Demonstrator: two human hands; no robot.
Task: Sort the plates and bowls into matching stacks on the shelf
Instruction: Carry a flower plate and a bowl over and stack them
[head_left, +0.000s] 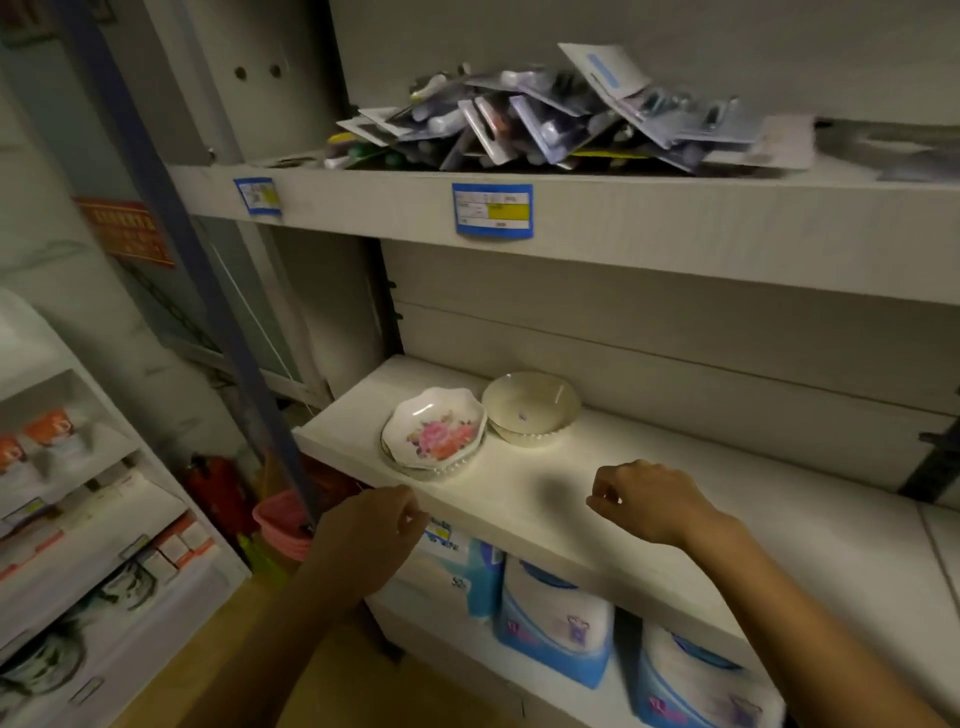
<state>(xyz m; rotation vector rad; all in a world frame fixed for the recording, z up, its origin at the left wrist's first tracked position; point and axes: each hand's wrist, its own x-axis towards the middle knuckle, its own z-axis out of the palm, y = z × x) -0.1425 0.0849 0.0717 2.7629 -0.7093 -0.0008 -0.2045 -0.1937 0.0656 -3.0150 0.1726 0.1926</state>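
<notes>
A stack of scalloped plates, the top one painted with pink flowers, sits near the left end of the white middle shelf. Just right of it and slightly further back stands a stack of plain cream bowls. My left hand hovers at the shelf's front edge below the plates, fingers loosely curled, holding nothing. My right hand hangs over the shelf to the right of the bowls, fingers curled in, holding nothing.
The upper shelf carries a heap of blister-packed goods and blue price tags. Blue-and-white packs stand on the shelf below. A blue upright post, a pink basket and another display rack stand on the left.
</notes>
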